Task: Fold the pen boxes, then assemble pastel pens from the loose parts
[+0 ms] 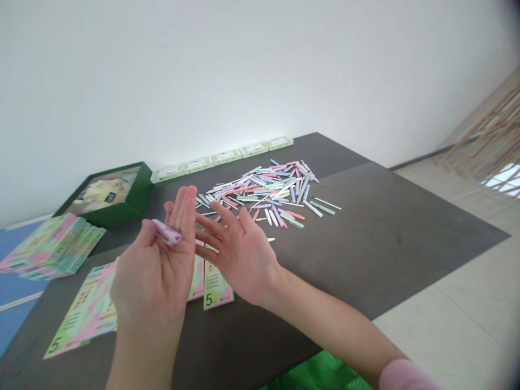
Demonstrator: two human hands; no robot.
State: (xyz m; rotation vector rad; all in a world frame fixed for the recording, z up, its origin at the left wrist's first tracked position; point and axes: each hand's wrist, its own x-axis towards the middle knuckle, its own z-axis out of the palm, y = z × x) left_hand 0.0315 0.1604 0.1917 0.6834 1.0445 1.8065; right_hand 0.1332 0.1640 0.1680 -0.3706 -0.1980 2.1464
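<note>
My left hand is raised over the table, palm up, with a short lilac pen cap or pen end held between its thumb and fingers. How far that piece reaches behind the fingers is hidden. Close beside it, my right hand is open, palm showing and fingers spread, holding nothing. Behind both hands lies a loose heap of pastel pens and pen parts in purple, green, blue, red and white. Under and beside the hands are printed green-and-pink pen packets marked with a 5.
A green box with plastic-wrapped contents stands at the back left. Several small pale-green boxes line the wall. Stacked packets lie at the left, and more packets at the front left. The dark table has its edge at the right.
</note>
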